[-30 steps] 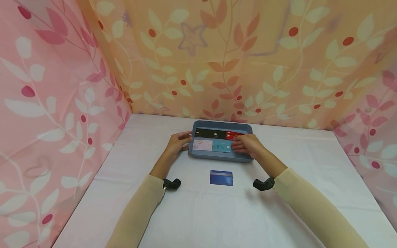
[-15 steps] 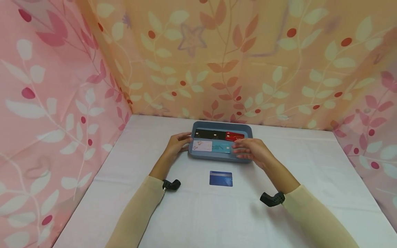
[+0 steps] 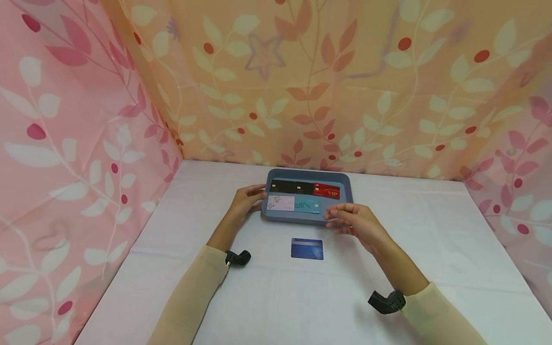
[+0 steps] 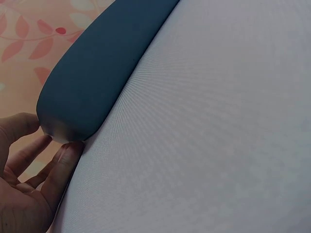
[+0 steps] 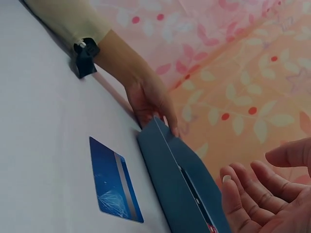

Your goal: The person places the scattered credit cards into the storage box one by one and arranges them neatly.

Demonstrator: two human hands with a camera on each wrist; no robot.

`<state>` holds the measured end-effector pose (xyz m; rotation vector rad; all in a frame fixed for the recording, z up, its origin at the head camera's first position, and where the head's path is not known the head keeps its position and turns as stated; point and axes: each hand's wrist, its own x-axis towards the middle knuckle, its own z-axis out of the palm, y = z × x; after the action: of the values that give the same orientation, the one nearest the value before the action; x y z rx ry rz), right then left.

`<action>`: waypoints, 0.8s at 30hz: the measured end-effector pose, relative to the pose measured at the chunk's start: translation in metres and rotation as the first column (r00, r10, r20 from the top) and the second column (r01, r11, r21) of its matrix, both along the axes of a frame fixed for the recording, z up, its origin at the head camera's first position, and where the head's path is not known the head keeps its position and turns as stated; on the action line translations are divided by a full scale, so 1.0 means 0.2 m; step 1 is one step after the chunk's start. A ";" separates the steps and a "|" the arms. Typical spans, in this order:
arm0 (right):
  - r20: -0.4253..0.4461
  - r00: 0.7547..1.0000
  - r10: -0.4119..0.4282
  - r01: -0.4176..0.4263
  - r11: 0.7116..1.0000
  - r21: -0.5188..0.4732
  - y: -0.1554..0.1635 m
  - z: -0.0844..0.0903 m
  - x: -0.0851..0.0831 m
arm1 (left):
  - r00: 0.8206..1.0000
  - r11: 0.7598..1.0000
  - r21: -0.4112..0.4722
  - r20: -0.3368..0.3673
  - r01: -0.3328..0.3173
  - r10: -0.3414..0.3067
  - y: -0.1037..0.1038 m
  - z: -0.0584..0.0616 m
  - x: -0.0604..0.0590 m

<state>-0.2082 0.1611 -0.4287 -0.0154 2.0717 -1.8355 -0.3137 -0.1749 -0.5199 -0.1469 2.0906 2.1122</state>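
The right hand (image 3: pixel 354 221) has drawn back from over the blue tray (image 3: pixel 276 216) and now hovers just off its near right corner, fingers loosely spread and holding nothing. The left hand (image 3: pixel 246 200) still grips the tray's left end. A blue card (image 3: pixel 307 248) lies unmoved on the white table (image 3: pixel 431 230) before the tray.

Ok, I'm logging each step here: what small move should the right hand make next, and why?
Probably lower the right hand toward the blue card and pinch its edge. Four cards already lie in the tray, this one lies alone on the table, and the hand hovers empty between them. The left hand holds the tray's end.
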 end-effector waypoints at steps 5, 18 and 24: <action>-0.031 0.998 0.048 -0.047 0.999 0.014 0.00 -0.02 0.06 | 1.000 1.000 -0.003 0.006 -0.002 0.002 0.00 0.00 0.00; -0.098 0.958 0.269 -0.243 0.946 0.215 -0.02 -0.15 0.08 | 1.000 1.000 -0.002 0.013 0.000 0.000 0.00 -0.01 0.00; -0.162 0.934 0.319 -0.248 0.904 0.349 -0.06 -0.18 0.08 | 1.000 1.000 -0.002 0.009 0.001 -0.001 0.00 -0.01 0.00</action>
<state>-0.1921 0.1489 -0.4647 -0.4285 2.3497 -1.3541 -0.3147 -0.1757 -0.5209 -0.1557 2.0875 2.1044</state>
